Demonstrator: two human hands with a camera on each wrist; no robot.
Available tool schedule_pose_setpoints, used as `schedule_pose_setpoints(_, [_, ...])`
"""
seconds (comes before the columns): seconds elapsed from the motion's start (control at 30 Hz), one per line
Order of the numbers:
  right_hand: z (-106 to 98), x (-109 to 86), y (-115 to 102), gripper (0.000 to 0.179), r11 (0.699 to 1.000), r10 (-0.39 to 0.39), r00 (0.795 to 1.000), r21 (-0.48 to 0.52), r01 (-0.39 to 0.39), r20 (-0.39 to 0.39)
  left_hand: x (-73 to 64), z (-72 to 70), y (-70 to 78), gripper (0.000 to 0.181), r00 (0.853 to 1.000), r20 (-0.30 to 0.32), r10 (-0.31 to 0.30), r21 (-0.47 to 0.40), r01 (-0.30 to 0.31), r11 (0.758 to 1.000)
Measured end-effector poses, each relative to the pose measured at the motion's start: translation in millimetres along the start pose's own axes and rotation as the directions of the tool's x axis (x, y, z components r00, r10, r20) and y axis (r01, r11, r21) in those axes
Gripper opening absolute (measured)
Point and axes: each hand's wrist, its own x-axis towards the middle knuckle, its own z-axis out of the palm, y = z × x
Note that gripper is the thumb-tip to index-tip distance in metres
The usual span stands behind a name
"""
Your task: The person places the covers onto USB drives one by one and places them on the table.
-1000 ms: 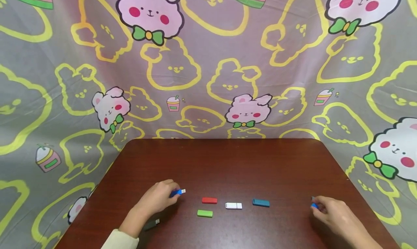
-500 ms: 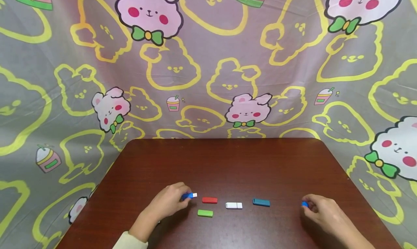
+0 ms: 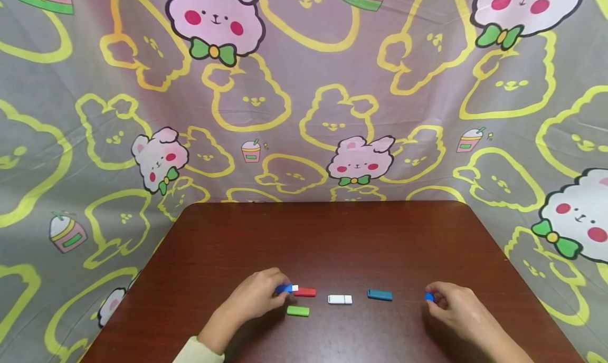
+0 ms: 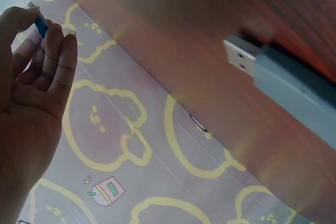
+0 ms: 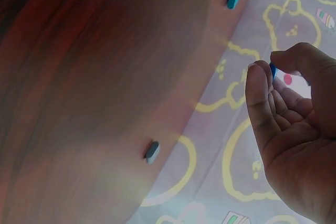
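Observation:
My left hand (image 3: 258, 295) pinches a blue USB stick (image 3: 284, 288) between thumb and fingers, its bare metal plug pointing right. In the head view that plug overlaps the left end of a red USB stick (image 3: 306, 292). Off to the right, my right hand (image 3: 455, 303) pinches a small blue cap (image 3: 429, 296), mostly covered by the fingertips. A grey USB stick (image 4: 294, 87) with its plug exposed lies close to the left wrist. The right wrist view shows a small grey cap (image 5: 152, 152) on the table, hidden in the head view.
Between the hands lie a green USB stick (image 3: 298, 311), a white one (image 3: 340, 299) and a teal one (image 3: 380, 295). The brown table (image 3: 328, 236) ends at the back against a patterned curtain (image 3: 294, 115).
My left hand has moved right with the blue USB stick, up to the red one. My right hand has moved left with the blue cap, and its forearm follows. The loose sticks stay put.

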Motion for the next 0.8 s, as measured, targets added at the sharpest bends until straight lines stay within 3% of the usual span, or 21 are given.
schedule_pose_setpoints(0.13, [5, 1.5, -6, 0.018, 0.999, -0.035, 0.999, 0.001, 0.035, -0.032, 2.7, 1.0, 4.7, 0.015, 1.0, 0.002, 0.02, -0.01, -0.02, 1.0])
schedule_pose_setpoints(0.47, [11, 9.8, -22, 0.014, 0.994, -0.094, 0.995, 0.05, 0.095, -0.018, 12.8, 3.4, 18.6, 0.01, 0.999, 0.018, 0.034, -0.011, -0.033, 0.999])
schedule_pose_setpoints(0.7, [14, 13.2, -35, 0.014, 0.99, -0.111, 0.994, 0.087, 0.11, 0.015, 19.6, 6.0, 25.0, 0.013, 0.991, -0.033, 0.128, 0.029, -0.127, 0.991])
schedule_pose_setpoints(0.8, [16, 15.4, -41, 0.013, 0.987, -0.131, 0.991, 0.099, 0.127, 0.03, 21.9, 7.9, 28.4, 0.012, 0.989, -0.035, 0.14, 0.032, -0.139, 0.99])
